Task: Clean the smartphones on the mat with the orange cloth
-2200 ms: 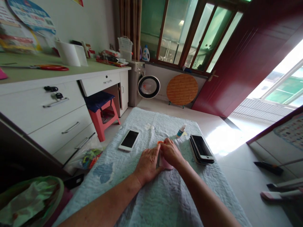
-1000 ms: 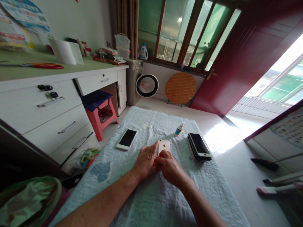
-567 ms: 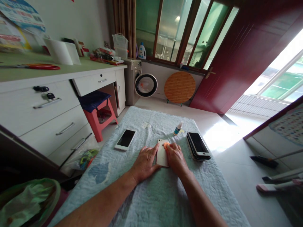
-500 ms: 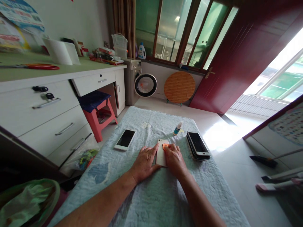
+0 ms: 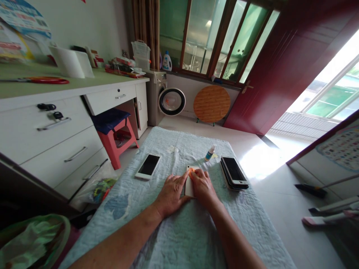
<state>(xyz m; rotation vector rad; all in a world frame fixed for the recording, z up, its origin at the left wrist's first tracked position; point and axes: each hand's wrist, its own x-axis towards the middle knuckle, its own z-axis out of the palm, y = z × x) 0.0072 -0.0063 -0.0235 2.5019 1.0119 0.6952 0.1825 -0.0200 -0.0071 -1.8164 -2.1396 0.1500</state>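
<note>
A pale smartphone point(image 5: 189, 189) lies back up on the cloth-covered table, its camera at the far end. My left hand point(image 5: 173, 192) grips it along the left side, with the thumb at the near edge and the fingers at the far left. Pinched under the fingers of my right hand point(image 5: 204, 184) is a small orange cloth point(image 5: 191, 170), pressed on the phone's back near the camera. My right hand covers part of the phone's right side. Beyond it stands a small spray bottle point(image 5: 209, 153) with a clear cap.
To the left lies a white smartphone point(image 5: 148, 166), screen up. Several stacked phones point(image 5: 234, 172) lie at the right. A light blue quilted cloth point(image 5: 185, 239) covers the table. A red stool point(image 5: 117, 138), a desk point(image 5: 112, 87) and a bin point(image 5: 66, 228) stand on the left.
My right hand has slid the orange cloth slightly left and toward the camera end of the phone. My left hand stays at the phone's left side.
</note>
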